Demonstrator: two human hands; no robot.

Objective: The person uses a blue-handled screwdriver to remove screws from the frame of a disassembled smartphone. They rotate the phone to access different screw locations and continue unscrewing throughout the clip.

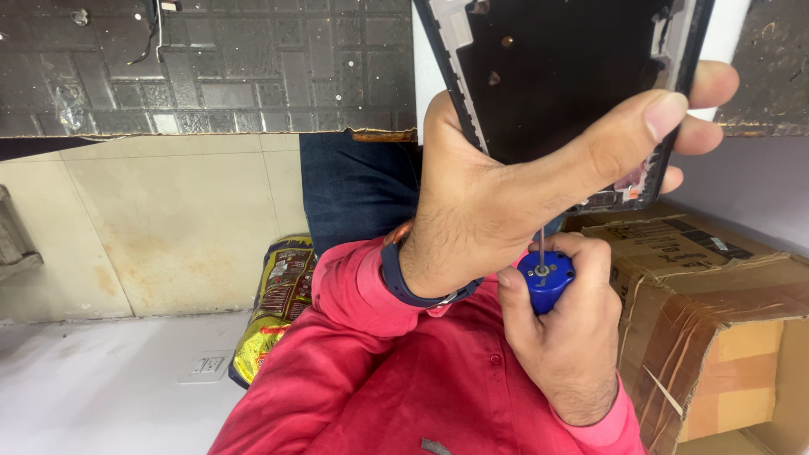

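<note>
My left hand [489, 202] grips an opened dark phone body [573, 76] from below. The thumb lies across its inner face and the fingertips wrap round its right edge. A dark blue watch band [404, 282] sits on that wrist, above a red sleeve. My right hand [565, 337] is closed round a small screwdriver with a blue handle [546, 276]. Its thin metal shaft [540, 244] points up to the phone's lower edge, just beside the left palm. The shaft's tip is hidden behind my left hand.
A worn cardboard box [716, 320] with brown tape stands at the right, close to my right hand. A yellow printed packet [274, 312] lies at the left of my red shirt. A white socket plate [202, 366] and a dark patterned tile surface [211, 67] are further left.
</note>
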